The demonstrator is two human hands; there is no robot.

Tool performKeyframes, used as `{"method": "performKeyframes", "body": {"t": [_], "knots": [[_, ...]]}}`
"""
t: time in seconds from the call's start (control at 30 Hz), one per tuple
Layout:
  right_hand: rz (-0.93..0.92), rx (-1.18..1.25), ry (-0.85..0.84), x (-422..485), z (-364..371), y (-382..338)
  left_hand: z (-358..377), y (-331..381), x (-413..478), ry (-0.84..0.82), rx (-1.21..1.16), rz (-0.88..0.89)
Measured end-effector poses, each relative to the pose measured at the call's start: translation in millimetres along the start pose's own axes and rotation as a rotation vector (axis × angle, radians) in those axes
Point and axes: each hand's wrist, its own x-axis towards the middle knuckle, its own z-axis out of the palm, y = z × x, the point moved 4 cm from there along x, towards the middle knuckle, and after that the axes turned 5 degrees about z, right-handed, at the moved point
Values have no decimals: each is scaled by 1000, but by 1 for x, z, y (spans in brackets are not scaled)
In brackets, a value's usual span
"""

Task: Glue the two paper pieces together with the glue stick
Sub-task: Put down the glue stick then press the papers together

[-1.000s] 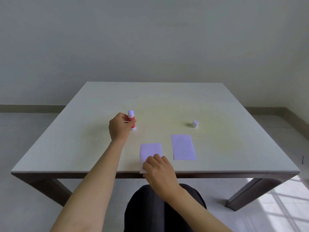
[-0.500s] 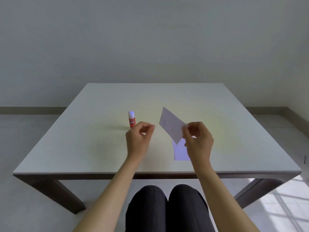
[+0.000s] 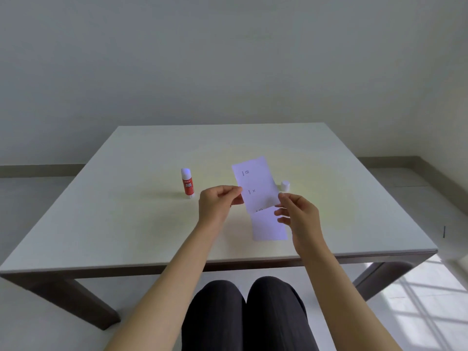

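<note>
Paper in the air first: we hold one thin white paper piece point(image 3: 255, 184) up over the table point(image 3: 126, 224), our left hand point(image 3: 217, 203) pinching its left edge and our right hand point(image 3: 296, 211) pinching its right edge, likely to line it up. It has tiny dark marks on it. The other paper piece point(image 3: 268, 228) lies flat on the table, just under the held one. The glue stick point(image 3: 187, 183) stands upright to the left, a red tube with its white tip bare. Its small round white cap point(image 3: 285, 185) sits apart, to the right. The table top looks smooth and pale.
</note>
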Motion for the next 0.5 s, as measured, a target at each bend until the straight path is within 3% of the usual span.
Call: {"method": "performKeyframes", "body": {"t": [0.23, 0.5], "knots": [[4, -497, -20, 20, -24, 5, 13, -18, 1, -63, 210, -30], [6, -742, 5, 25, -35, 23, 19, -34, -3, -101, 427, 2]]}}
